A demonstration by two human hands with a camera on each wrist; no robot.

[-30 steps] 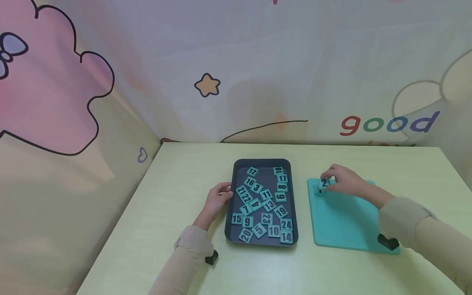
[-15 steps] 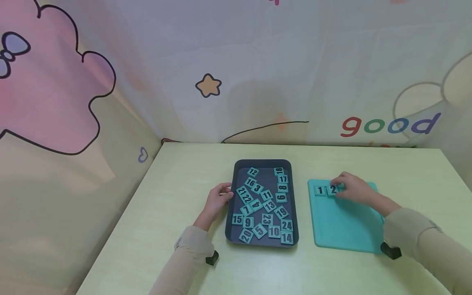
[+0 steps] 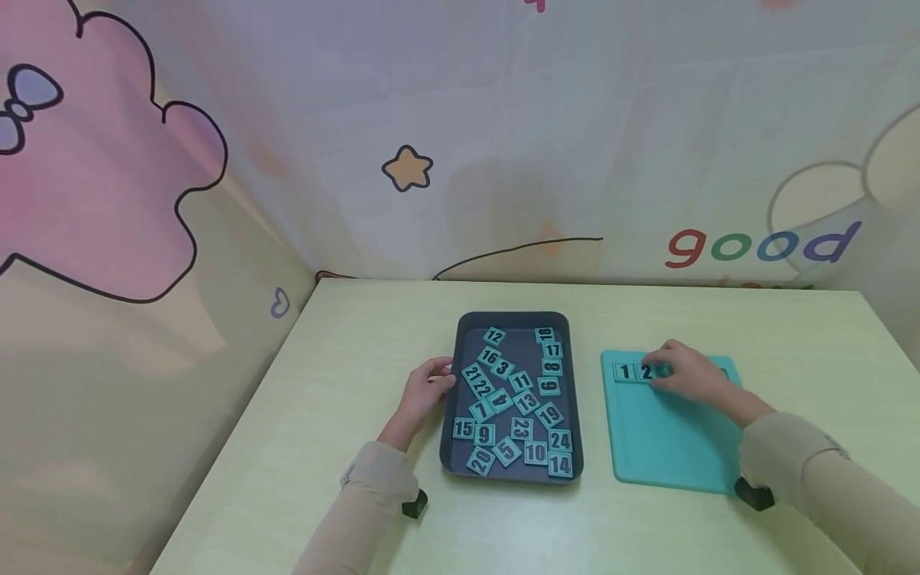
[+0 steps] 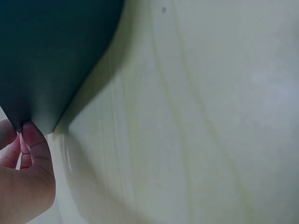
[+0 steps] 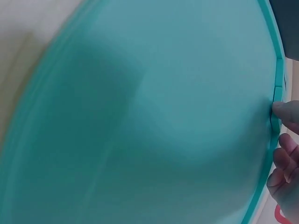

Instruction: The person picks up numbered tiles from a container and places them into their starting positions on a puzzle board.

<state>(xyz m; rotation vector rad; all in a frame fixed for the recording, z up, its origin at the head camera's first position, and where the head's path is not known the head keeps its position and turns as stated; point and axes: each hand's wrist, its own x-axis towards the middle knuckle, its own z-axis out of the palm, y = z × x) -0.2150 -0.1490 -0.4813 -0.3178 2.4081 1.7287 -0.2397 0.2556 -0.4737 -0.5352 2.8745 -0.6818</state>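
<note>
My right hand [image 3: 691, 374] holds a small teal tile marked 2 [image 3: 645, 372] between thumb and fingers, at the top left of a teal board [image 3: 668, 447]. Just left of it, a tile marked 1 [image 3: 624, 372] lies flat in the board's upper left corner. In the right wrist view the thumb [image 5: 286, 111] touches a tile edge along the board's rim. My left hand [image 3: 422, 393] pinches the left rim of a dark tray [image 3: 519, 339]; the left wrist view shows thumb and finger [image 4: 33, 133] on that rim.
Several numbered teal tiles, such as the 13 tile [image 3: 526, 402] and the 24 tile [image 3: 560, 440], lie scattered in the tray at various angles. Tray and board stand apart on a pale wooden table [image 3: 374, 319]. Behind rises a printed cloth wall [image 3: 503, 120].
My right hand has moved the 2 tile from above the 1 tile to the right and down, flush beside it. The left hand stays at the tray's rim.
</note>
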